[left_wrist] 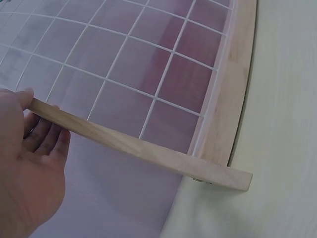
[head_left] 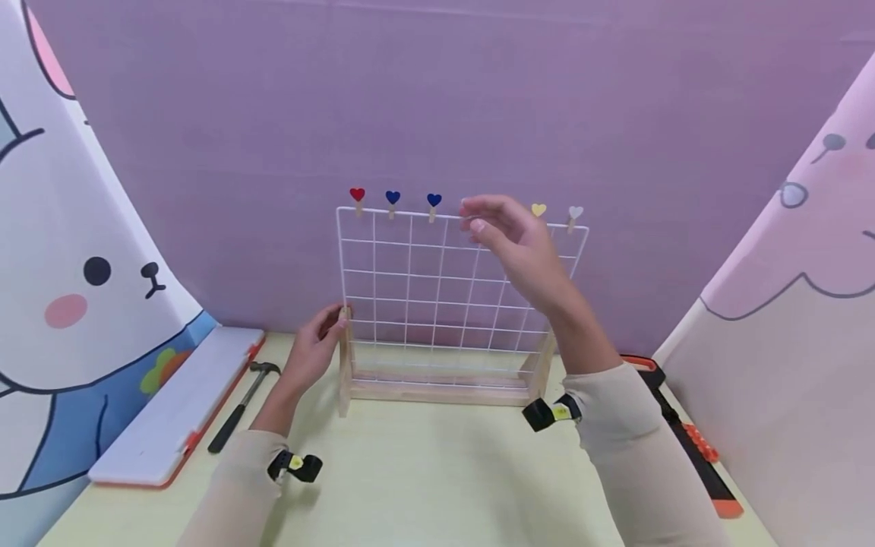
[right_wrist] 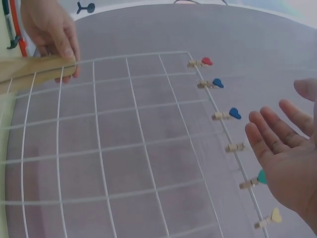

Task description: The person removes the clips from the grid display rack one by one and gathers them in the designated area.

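Observation:
A white wire grid (head_left: pixel 424 289) stands upright in a wooden stand (head_left: pixel 437 391). Along its top wire sit small wooden clothespins with hearts: a red heart (head_left: pixel 358 195), two blue ones, a yellow heart (head_left: pixel 538 209) and a white heart (head_left: pixel 576 213). The right wrist view also shows a green heart (right_wrist: pixel 262 177) and a pale clip (right_wrist: pixel 235 147). My left hand (head_left: pixel 316 348) pinches the top of the stand's left wooden post (left_wrist: pixel 124 141). Beside the clips, my right hand (head_left: pixel 522 254) hovers with loosely bent fingers and nothing in its grasp, hiding part of the top wire.
On the left of the table lie a hammer (head_left: pixel 244 406) and a flat white case (head_left: pixel 181 410) with orange-red edging. A black and orange tool (head_left: pixel 690 441) runs along the right edge. A purple backdrop (head_left: pixel 437 99) rises behind the grid, with cartoon-printed cloth at both sides.

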Demonstrator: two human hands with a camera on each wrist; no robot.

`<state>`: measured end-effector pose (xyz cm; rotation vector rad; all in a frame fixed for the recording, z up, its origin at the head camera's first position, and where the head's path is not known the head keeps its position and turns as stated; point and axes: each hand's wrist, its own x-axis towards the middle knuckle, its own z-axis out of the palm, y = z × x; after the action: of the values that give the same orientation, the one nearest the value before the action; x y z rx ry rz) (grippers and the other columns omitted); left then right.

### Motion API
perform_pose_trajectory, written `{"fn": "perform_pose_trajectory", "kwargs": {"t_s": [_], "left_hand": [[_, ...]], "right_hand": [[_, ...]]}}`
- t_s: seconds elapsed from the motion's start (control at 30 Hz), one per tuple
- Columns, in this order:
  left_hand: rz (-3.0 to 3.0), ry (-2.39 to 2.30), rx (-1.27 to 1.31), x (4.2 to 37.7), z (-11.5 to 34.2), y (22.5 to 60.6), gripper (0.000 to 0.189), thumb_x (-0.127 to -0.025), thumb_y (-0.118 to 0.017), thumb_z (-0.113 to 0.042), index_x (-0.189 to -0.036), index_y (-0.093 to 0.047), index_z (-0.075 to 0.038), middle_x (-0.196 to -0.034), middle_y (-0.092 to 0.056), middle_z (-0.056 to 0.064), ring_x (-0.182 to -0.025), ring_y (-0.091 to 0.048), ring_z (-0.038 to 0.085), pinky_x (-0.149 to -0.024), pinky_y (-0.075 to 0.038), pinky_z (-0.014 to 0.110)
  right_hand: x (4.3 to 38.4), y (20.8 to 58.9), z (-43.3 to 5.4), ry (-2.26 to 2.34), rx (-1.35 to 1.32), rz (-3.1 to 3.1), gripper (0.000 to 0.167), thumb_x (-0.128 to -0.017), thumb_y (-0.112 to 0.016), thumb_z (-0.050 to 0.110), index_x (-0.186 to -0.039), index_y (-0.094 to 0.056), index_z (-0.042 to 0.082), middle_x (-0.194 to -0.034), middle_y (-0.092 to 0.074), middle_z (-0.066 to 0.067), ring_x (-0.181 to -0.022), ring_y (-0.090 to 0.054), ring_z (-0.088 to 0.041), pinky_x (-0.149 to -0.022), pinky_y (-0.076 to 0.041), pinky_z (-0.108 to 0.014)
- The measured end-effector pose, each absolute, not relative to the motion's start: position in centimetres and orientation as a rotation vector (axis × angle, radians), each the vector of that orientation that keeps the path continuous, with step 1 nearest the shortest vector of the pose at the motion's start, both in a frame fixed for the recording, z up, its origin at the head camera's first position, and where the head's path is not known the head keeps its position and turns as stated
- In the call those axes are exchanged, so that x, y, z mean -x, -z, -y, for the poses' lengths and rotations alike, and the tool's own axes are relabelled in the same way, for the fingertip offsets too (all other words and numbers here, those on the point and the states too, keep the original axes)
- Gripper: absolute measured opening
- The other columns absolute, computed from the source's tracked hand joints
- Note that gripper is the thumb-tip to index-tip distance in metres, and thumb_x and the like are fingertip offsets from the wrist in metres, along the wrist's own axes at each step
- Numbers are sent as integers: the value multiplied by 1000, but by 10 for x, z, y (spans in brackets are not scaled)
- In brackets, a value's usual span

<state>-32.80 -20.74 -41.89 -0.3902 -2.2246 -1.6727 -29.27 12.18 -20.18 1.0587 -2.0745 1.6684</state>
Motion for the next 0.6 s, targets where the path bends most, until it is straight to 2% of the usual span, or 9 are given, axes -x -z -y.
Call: {"fn": "perform_pose_trajectory", "kwargs": {"t_s": [0.13, 0.33, 0.5, 0.6], "left_hand": [[2222, 1701, 379, 331, 206, 419, 49, -109, -52, -30, -151, -49, -4, -148, -59, 18, -130, -56, 12, -101, -43, 4], [2204, 1737, 363, 331, 204, 419, 49, -109, -52, -30, -152, -49, -6, -148, -59, 17, -133, -56, 17, -102, -43, 5], [2186, 1746, 374, 332, 204, 422, 50, -109, -53, -31, -152, -48, -6, -149, -59, 17, -136, -54, 26, -102, -43, 5], [2178, 1744, 377, 331, 204, 423, 50, -109, -53, -31, -152, -48, -6, -149, -58, 17, -137, -53, 26, -101, -43, 4]], "right_hand": [[296, 195, -111, -1709, -1046, 2037, 30, -103, -58, 7, -132, -60, -3, -129, -66, -18, -116, -67, -22, -103, -56, -32], [301, 188, -94, -1768, -1065, 1994, 29, -102, -60, 7, -129, -62, -3, -129, -65, -23, -117, -66, -31, -106, -55, -40], [306, 183, -82, -1785, -1077, 1979, 28, -102, -59, 4, -129, -61, -4, -127, -67, -20, -113, -68, -25, -105, -55, -39], [309, 180, -74, -1782, -1068, 1992, 27, -102, -59, 4, -128, -62, -3, -125, -68, -16, -113, -68, -24, -103, -56, -42]]}}
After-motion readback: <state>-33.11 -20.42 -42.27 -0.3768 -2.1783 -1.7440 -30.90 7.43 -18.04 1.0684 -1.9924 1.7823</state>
